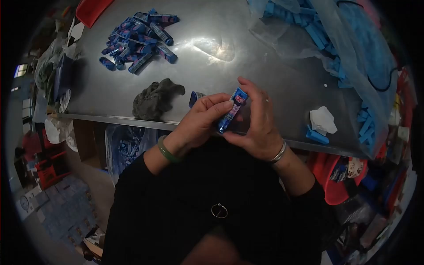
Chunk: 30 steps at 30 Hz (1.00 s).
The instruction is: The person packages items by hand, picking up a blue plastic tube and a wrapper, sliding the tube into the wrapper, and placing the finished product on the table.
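A small blue printed packet (236, 101) with a pink-and-white logo is pinched between the thumb and fingers of my left hand (198, 119), tilted over the table's front edge. My right hand (261, 123) is open beside it, its thumb near the packet's lower end and its fingers stretched up past the top end. Just beyond my left hand lies another blue packet (194, 97), partly hidden by the fingers. A crumpled dark grey-green cloth (157, 100) rests on the table to the left.
Similar blue packets form a pile (139, 39) at the metal table's (212, 70) back left. Plain light-blue pieces (316, 35) lie in clear plastic at the right. A crumpled white paper (323, 119) sits by a blue piece (317, 134). Below stands a red container (332, 179).
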### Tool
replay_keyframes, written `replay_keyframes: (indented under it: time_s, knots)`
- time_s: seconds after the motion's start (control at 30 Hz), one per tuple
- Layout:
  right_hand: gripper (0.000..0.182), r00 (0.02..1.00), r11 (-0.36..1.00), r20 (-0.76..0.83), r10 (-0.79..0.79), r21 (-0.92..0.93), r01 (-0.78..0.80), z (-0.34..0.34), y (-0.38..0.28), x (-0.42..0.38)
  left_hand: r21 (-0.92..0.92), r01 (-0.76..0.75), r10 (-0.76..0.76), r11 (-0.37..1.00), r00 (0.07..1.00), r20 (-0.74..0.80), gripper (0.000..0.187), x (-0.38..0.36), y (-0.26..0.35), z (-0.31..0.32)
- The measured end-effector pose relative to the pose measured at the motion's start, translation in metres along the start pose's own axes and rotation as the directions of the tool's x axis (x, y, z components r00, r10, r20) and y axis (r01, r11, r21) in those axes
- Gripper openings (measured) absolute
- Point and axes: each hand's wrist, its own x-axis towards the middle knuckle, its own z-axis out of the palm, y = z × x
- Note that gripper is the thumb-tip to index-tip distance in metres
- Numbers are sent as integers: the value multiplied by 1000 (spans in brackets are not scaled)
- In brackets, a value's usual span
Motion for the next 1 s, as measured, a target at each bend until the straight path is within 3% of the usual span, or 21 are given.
replay_keyframes:
  time_s: [0.17,0.4,0.6,0.67,0.73,0.8,0.87,0.9,0.93,0.97,1.0]
  knots:
    - [93,999,998,3,-53,28,52,-2,-1,2,-101,11,-4,995,998,69,30,1,-3,0]
    - [94,999,996,5,-47,81,47,-2,-1,-1,-97,6,1,995,997,80,32,2,-2,10]
    - [96,997,998,-24,-69,-16,68,0,4,-2,-52,21,-16,998,995,98,34,3,-1,9]
    - [91,998,998,-40,-58,33,59,-4,7,-5,33,-9,9,999,1000,13,33,4,2,11]
    - [90,995,998,-98,-9,-62,3,-20,11,-10,239,-61,90,969,990,-110,31,8,22,13]
    - [89,990,991,-143,4,-131,-23,-47,22,-18,616,-215,365,757,922,-126,29,22,48,-33]
    - [74,953,962,-284,104,-216,-169,-83,37,-32,911,-112,601,398,782,-166,29,29,102,-60]
    - [65,919,925,-354,176,-261,-278,-101,44,-42,987,-64,721,145,690,-61,28,31,130,-88]
    - [57,873,877,-424,242,-289,-383,-121,52,-53,994,25,801,-111,594,74,29,31,153,-110]
    - [49,836,809,-471,281,-353,-470,-142,61,-64,994,16,802,-108,592,78,29,27,166,-115]
    - [42,793,731,-522,314,-400,-553,-161,74,-77,836,209,764,-507,558,324,28,18,181,-115]
